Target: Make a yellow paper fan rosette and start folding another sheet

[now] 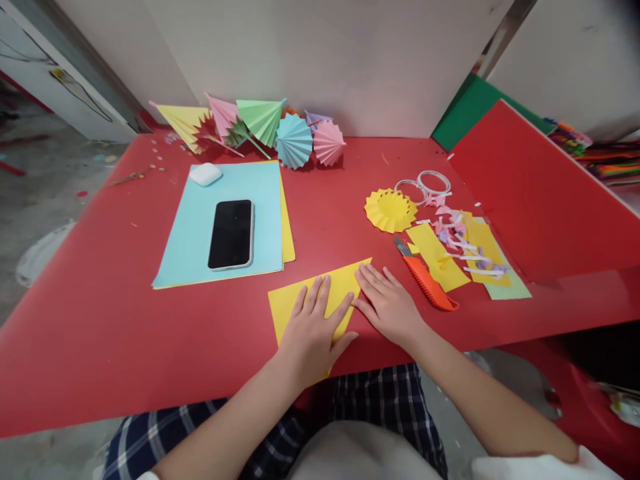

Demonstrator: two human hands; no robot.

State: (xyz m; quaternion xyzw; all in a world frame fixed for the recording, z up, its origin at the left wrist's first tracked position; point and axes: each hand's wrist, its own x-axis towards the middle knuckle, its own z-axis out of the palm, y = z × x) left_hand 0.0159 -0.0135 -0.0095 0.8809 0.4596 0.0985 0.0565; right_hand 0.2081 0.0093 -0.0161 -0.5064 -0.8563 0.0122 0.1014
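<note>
A sheet of yellow paper (290, 303) lies at the near edge of the red table, narrowing toward me and slightly overhanging the edge. My left hand (315, 327) rests flat across it, fingers spread and nothing in the grasp. At the paper's right edge, my right hand (387, 303) is laid down with its fingers stretched out, the tips touching the far right corner. Just right of that hand is an orange utility knife (425, 273) with its blade showing. Beyond the knife sits a yellow pleated paper ring (390, 210).
A phone (231, 235) lies on blue paper (185, 247) with a white case (205, 175). Several paper umbrellas (294, 141) line the back. At right are tape rolls (434, 181), yellow scraps (440, 260), and a leaning red board (545, 200).
</note>
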